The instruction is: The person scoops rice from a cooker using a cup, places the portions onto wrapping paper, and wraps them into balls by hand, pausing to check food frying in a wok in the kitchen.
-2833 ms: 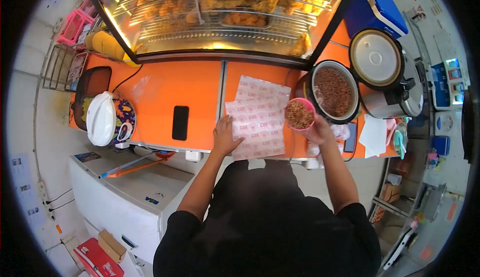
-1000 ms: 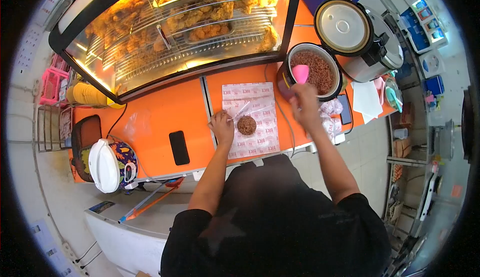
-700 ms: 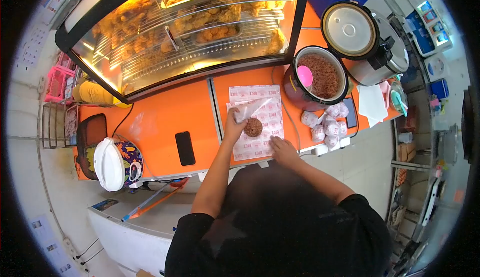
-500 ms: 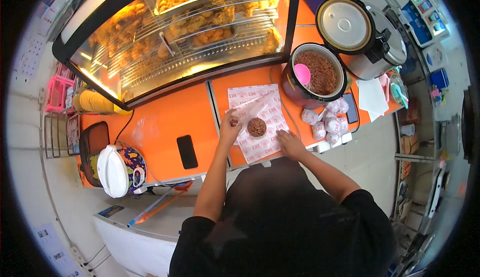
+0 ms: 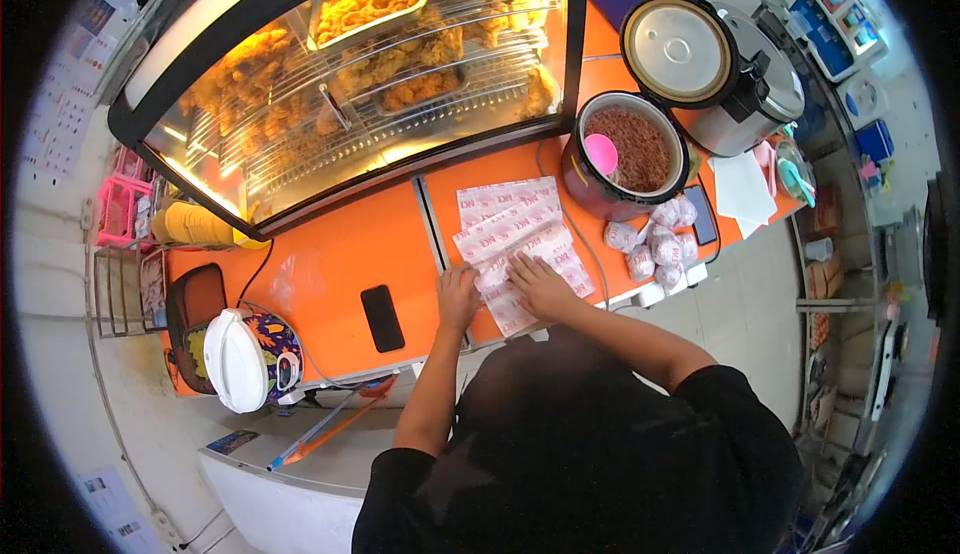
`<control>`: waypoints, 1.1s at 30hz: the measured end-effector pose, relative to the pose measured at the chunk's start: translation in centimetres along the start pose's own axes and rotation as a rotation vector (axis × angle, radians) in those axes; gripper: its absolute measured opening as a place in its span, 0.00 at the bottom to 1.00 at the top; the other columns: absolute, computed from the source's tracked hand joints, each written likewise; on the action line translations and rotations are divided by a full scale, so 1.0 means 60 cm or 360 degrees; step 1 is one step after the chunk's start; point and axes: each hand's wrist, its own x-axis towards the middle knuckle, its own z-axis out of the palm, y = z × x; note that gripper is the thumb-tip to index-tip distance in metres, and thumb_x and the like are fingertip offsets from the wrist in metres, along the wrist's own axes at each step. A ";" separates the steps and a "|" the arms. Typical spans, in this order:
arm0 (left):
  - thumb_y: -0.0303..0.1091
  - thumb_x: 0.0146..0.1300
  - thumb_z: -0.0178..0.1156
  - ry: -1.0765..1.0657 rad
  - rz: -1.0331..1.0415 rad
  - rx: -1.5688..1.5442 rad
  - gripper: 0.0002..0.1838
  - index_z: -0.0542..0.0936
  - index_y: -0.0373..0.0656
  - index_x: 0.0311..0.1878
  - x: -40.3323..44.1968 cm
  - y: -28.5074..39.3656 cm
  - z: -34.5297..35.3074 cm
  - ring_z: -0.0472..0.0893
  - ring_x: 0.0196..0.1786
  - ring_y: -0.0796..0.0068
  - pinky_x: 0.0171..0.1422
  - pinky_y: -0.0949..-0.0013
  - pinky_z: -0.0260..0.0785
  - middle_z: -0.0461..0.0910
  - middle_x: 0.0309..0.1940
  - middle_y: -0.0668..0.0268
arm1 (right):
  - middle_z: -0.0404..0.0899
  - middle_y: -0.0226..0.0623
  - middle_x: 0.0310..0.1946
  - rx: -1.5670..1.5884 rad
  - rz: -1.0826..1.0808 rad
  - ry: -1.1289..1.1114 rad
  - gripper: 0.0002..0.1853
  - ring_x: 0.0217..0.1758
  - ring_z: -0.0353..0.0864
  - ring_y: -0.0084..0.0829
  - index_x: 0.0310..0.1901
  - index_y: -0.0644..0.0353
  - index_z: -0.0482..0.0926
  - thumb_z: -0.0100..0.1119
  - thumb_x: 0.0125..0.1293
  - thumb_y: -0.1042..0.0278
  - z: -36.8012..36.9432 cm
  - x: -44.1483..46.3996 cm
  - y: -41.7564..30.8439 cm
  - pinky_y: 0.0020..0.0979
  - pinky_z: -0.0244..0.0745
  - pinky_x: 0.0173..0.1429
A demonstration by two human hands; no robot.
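A printed pink-and-white sheet of wrapping paper lies on the orange counter, its far part folded over toward me. The ball of brown rice is hidden under this fold and my right hand. My right hand rests on the folded paper with its fingers spread. At the paper's left edge, my left hand has its fingers curled and appears to pinch the edge. More of the same paper lies flat beneath, at the far side. Several wrapped balls are piled to the right.
Beyond the paper stands an open rice cooker with brown rice and a pink scoop. A lit glass case of fried chicken fills the back left. A black phone and a lidded patterned pot are on the left.
The paper has been folded over the rice ball, which is now covered. My right hand has moved left onto the paper; my left hand has come slightly nearer to me.
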 end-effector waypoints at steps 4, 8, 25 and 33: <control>0.23 0.56 0.65 -0.0047 -0.0237 -0.0216 0.08 0.84 0.44 0.39 0.012 -0.041 0.036 0.81 0.53 0.55 0.56 0.55 0.73 0.84 0.47 0.63 | 0.51 0.51 0.84 0.0089 0.0052 -0.0024 0.39 0.88 0.48 0.49 0.78 0.63 0.63 0.60 0.67 0.59 0.007 -0.016 -0.005 0.51 0.47 0.87; 0.27 0.61 0.64 -0.0012 -0.0743 -0.0542 0.11 0.87 0.38 0.46 0.009 -0.037 0.042 0.86 0.41 0.56 0.46 0.59 0.77 0.88 0.41 0.58 | 0.47 0.53 0.85 -0.0026 0.0158 -0.0033 0.41 0.88 0.46 0.51 0.80 0.63 0.59 0.58 0.67 0.62 0.030 -0.023 -0.006 0.53 0.45 0.87; 0.43 0.66 0.68 -0.1018 -0.1288 -0.0706 0.19 0.87 0.36 0.49 -0.085 -0.018 0.115 0.89 0.38 0.61 0.42 0.59 0.80 0.88 0.32 0.55 | 0.65 0.57 0.75 0.0172 0.0055 0.0132 0.35 0.79 0.63 0.55 0.73 0.64 0.66 0.59 0.73 0.51 0.016 -0.018 0.015 0.55 0.55 0.82; 0.39 0.71 0.67 -0.1213 -0.2433 -0.2274 0.15 0.76 0.42 0.54 -0.067 0.052 0.009 0.73 0.21 0.81 0.22 0.76 0.66 0.83 0.37 0.61 | 0.64 0.52 0.77 0.0079 -0.0252 -0.0246 0.38 0.85 0.57 0.49 0.76 0.50 0.65 0.60 0.70 0.43 -0.061 -0.029 0.046 0.59 0.50 0.84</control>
